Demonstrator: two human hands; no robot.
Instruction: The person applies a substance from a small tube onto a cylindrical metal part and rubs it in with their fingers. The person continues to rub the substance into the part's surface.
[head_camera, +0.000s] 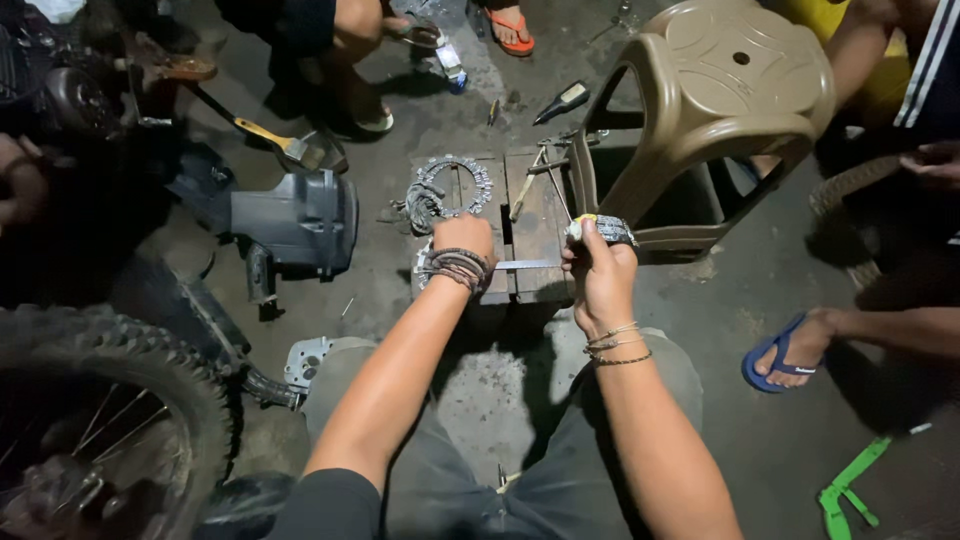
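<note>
On the small wooden block (535, 225), left hand (463, 238) fists down on a grey metal strip (522, 265) running left-right toward right hand (598, 270), which grips a chain-wrapped part (608, 230) just above its end.

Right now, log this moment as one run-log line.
left hand: fist on wooden block, by sprocket | right hand: grips chain | metal strip between hands | plastic stool behind
</note>
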